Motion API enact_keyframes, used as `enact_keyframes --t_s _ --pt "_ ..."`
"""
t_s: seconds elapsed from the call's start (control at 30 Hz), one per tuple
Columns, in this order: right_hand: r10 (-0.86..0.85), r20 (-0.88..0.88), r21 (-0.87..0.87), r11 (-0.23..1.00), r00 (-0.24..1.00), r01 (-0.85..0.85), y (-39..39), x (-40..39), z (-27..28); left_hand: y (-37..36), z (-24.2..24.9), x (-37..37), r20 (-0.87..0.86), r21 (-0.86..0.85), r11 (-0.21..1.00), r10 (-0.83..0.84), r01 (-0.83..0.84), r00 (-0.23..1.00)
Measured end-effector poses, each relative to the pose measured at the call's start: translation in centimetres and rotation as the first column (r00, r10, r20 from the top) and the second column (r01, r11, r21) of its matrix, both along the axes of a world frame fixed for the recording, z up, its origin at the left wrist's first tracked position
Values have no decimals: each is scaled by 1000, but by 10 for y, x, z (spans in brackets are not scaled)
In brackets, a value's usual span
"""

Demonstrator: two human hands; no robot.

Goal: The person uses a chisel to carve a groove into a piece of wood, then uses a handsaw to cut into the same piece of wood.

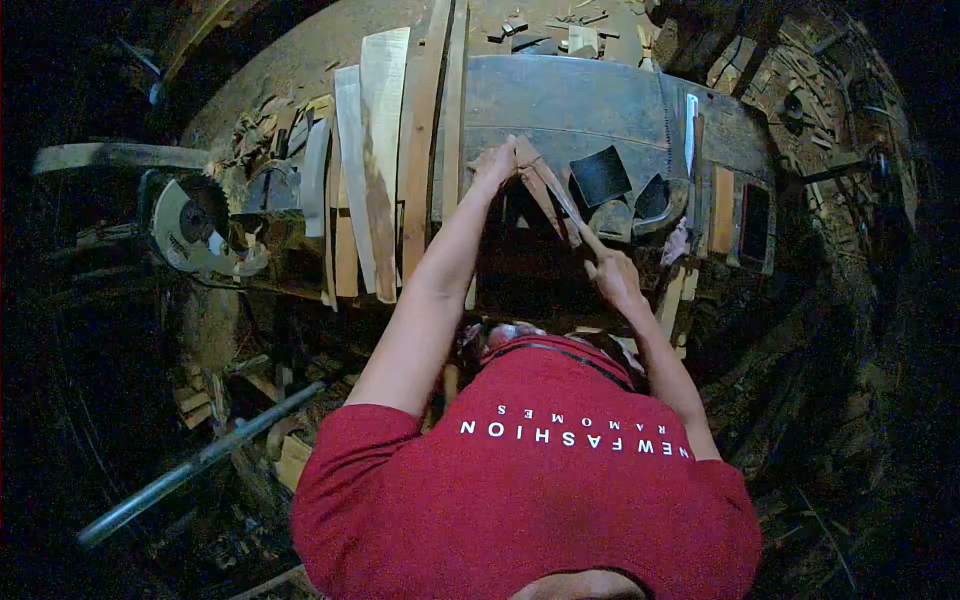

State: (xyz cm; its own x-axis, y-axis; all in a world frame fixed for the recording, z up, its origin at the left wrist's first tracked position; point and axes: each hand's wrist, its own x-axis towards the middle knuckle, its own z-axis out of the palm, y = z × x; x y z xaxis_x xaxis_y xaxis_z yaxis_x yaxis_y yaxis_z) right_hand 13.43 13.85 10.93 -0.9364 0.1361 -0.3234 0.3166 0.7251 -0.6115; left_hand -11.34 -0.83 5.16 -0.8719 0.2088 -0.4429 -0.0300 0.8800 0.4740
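Observation:
At the front edge of the bench (560,95), my left hand (494,166) is closed at the upper end of a slim, tapered wooden piece (537,186). That piece slants down to the right, toward my body. In my right hand (615,277) is the light handle of a long narrow tool (567,203) with a shiny metal blade. Its blade runs up and left, alongside the wooden piece, and its tip is close to my left fingers. Just right of the blade lies a curled black sheet (600,176), like sandpaper.
Several long boards (384,150) lie left of my left arm, with a circular saw (195,225) beyond them. To the right are a second black sheet (652,195), a pale narrow strip (690,130) and an orange-brown block (722,210). A metal pipe (200,465) slants low on the left.

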Motion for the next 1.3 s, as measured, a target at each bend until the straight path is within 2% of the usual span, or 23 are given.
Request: enact_keyframes --t_s 0.07,0.13,0.17,0.23,0.27,0.33,0.47,0.53,0.63,0.67,0.73,0.83,0.87,0.93,1.03,1.13,1.23,1.3 --pt "5 33 23 1000 999 -5 1 14 -2 -3 -7 0 18 22 999 33 -33 999" --pt "5 58 47 999 998 -8 0 15 -3 -6 -30 -13 67 -38 995 -90 93 994" --pt "9 35 48 999 999 -11 -1 7 -5 -6 -29 -11 68 -39 995 -92 95 993" --pt "16 8 54 998 1000 -17 -3 -12 -9 -6 -22 -7 -11 -77 981 -178 176 984" --pt "10 -31 35 999 999 -8 -7 -23 -11 -8 -21 -3 -14 -78 982 -175 173 985" --pt "13 -51 40 999 999 -11 -8 -32 -10 -7 -17 -3 -32 -1 1000 -19 19 999" --pt "33 -15 50 998 999 -33 1 -3 -16 -6 -32 -7 -43 -13 999 -33 33 999" --pt "22 62 40 999 998 -24 3 14 -7 -7 -30 -6 -33 -36 998 -51 50 998" --pt "8 95 25 1000 995 -10 0 0 -2 -10 -34 -5 -14 -2 997 -72 72 997" --pt "7 97 23 1000 995 -9 -1 -9 -8 -11 -42 -8 -12 -4 997 -73 73 997" --pt "33 -35 50 998 999 -31 -4 -28 -21 -18 -75 -22 -141 -67 977 -212 204 967" --pt "50 27 74 996 998 -52 -3 -30 -6 -18 -113 -36 -168 4 983 -178 182 970" --pt "50 27 76 996 998 -52 0 -22 -3 -13 -90 -30 -168 7 983 -178 182 970" --pt "31 14 22 999 999 -31 3 2 0 -6 -11 -4 -59 -69 974 -219 215 974" --pt "13 76 64 998 997 -18 0 11 4 -5 -2 3 -91 -92 975 -211 202 973" --pt "7 -1 58 998 1000 -7 -6 -15 -7 -12 -41 -10 -109 -19 988 -154 153 982" --pt "24 -35 104 994 999 -21 -7 -37 -15 -13 -33 -10 -68 -55 979 -198 195 978" --pt "28 -73 90 996 997 -22 -3 -26 -22 -6 -3 -2 -30 -62 984 -167 165 986"
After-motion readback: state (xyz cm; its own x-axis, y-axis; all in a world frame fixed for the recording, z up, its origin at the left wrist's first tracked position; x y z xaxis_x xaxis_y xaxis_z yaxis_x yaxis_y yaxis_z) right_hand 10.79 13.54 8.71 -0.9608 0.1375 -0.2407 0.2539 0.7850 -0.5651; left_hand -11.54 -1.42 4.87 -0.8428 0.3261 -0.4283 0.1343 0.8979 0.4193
